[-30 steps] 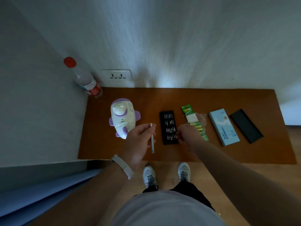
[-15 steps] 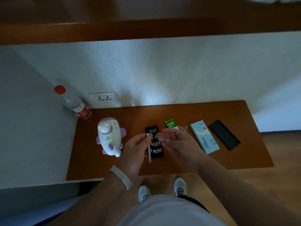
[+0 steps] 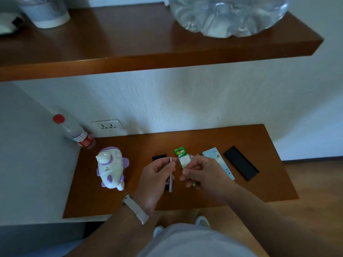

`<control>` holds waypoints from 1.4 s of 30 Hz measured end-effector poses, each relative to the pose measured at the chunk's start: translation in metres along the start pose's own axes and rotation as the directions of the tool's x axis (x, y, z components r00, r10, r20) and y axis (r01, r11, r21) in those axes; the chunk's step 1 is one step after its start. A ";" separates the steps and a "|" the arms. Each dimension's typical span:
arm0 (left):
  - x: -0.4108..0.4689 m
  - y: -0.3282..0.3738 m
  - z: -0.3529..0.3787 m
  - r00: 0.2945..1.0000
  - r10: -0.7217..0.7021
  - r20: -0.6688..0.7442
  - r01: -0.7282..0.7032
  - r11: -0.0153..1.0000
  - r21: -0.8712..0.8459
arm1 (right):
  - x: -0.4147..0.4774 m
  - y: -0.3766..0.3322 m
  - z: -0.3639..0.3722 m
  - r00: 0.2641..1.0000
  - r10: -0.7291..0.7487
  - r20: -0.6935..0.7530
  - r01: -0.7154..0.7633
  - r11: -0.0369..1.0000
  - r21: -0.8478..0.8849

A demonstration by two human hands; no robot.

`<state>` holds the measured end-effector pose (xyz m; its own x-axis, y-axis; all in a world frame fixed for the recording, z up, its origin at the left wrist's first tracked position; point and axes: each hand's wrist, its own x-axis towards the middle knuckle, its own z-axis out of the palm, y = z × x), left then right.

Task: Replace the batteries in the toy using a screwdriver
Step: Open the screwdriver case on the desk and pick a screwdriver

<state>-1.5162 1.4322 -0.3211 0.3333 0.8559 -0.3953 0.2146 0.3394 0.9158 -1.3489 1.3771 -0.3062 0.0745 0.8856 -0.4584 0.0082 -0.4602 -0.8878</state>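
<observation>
wooden desk [image 3: 204, 141] against white wall [image 3: 185, 101]; left hand [image 3: 156, 175] pinches screwdriver [image 3: 170, 181]; right hand [image 3: 204, 175] curled, contents unclear.

The left hand [image 3: 157, 175] covers most of the bit case [image 3: 159, 157]; only its far end shows. The right hand [image 3: 202, 173] hides the near part of the battery pack [image 3: 181, 154] and one side of the box [image 3: 213, 153], whose print is too small to read. Its fingers [image 3: 185, 172] are curled together, but what is between them I cannot tell. The screwdriver [image 3: 170, 175] in the left hand is blurred at both ends. On the shelf [image 3: 148, 43], the cup [image 3: 46, 12] and a clear container [image 3: 226, 13] are cut by the top edge. The shirt [image 3: 194, 243] hides most of the shoes [image 3: 202, 221].
</observation>
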 end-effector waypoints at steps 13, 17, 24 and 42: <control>-0.002 0.037 0.052 0.973 0.221 0.074 -0.228 0.966 0.118 | -0.022 -0.021 -0.061 0.966 -0.249 -0.073 0.247 0.969 -0.025; -0.001 0.049 0.068 0.953 0.277 0.122 -0.295 0.941 0.168 | -0.028 -0.031 -0.080 0.952 -0.292 -0.088 0.296 0.955 0.031; 0.001 0.058 0.091 0.939 0.327 0.109 -0.344 0.908 0.240 | -0.034 -0.034 -0.107 0.927 -0.372 -0.054 0.366 0.926 -0.097; -0.007 0.066 0.096 0.911 0.395 0.121 -0.398 0.761 0.512 | -0.019 -0.045 -0.129 0.889 -0.391 0.237 0.451 0.664 -0.597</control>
<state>-1.4161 1.4113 -0.2642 0.4990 0.8666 -0.0069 0.5008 -0.2818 0.8184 -1.2217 1.3730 -0.2522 -0.1738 0.9823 -0.0705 0.6340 0.0568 -0.7712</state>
